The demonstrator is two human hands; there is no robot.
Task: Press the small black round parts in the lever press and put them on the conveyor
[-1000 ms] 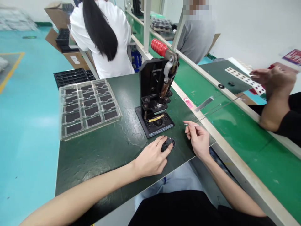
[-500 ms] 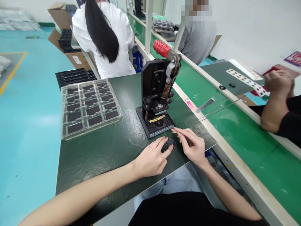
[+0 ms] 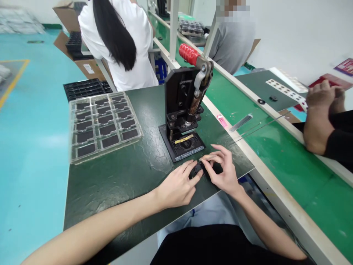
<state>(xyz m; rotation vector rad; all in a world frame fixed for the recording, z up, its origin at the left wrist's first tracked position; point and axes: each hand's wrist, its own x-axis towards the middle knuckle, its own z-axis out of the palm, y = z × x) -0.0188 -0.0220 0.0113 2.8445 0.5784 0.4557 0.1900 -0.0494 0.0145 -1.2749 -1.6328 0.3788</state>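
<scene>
The left hand [image 3: 176, 186] curls over a small round black part [image 3: 196, 169] and holds it on the dark green surface [image 3: 110, 191], near a black hand press [image 3: 182, 110]. The right hand [image 3: 223, 172] pinches a thin metal pin [image 3: 209, 158] right by the part.

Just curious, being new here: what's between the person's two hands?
In the head view, a small round black part lies between them, gripped by the left hand, with the right hand beside it.
</scene>
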